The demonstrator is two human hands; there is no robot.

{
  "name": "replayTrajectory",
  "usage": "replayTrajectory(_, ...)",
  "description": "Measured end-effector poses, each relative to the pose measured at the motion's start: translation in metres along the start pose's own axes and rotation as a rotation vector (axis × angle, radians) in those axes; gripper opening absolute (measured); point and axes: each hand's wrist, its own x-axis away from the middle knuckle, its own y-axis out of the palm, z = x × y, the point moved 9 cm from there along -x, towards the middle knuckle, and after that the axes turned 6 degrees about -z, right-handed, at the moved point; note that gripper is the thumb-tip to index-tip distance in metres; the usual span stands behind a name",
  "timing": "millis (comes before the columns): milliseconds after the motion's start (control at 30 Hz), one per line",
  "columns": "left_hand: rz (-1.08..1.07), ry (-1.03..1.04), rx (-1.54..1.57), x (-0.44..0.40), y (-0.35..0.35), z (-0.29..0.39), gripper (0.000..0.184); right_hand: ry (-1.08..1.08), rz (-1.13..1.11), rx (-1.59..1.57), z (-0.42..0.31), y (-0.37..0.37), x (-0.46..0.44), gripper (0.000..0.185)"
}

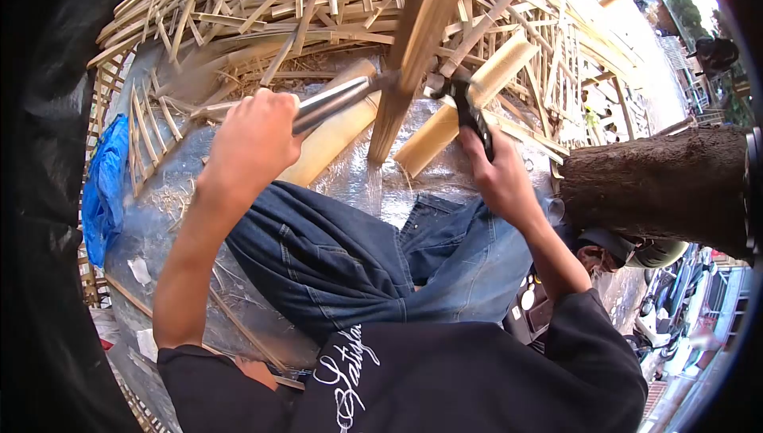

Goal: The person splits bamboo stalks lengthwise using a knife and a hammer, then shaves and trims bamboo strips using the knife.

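My left hand is closed round a shiny metal tool, whose far end meets the upright wooden post. Whether it is a blade or a handle I cannot tell. In my right hand is a black-handled tool, its upper end beside the post; its kind is unclear. Split bamboo pieces lie on both sides of the post: a left piece under the metal tool and a right piece below the black tool.
A large heap of bamboo strips fills the far side. A blue plastic bag lies at left. A thick tree trunk juts in from the right, with a person in a cap near it. My jeans-clad legs are folded on a shiny sheet.
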Motion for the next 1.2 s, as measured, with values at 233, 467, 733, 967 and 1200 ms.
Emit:
replayTrajectory(233,0.03,0.014,-0.007,0.014,-0.003,0.007,0.035,0.075,0.253,-0.121,-0.017,-0.071,0.001,0.044)
replayTrajectory(467,0.059,0.038,-0.009,0.02,-0.008,0.017,0.03,0.06,0.289,-0.036,-0.031,-0.075,0.018,0.042)
replayTrajectory(733,0.177,0.096,-0.063,0.023,-0.011,0.008,0.028,-0.049,0.051,0.176,0.009,-0.009,-0.012,0.037)
replayTrajectory(967,0.205,0.042,-0.005,0.027,-0.009,-0.003,0.032,-0.03,0.289,-0.55,-0.04,-0.076,0.017,0.045)
replayTrajectory(1200,0.165,0.022,-0.04,0.016,-0.008,0.003,0.029,0.166,0.013,0.072,-0.022,-0.032,0.004,0.042)
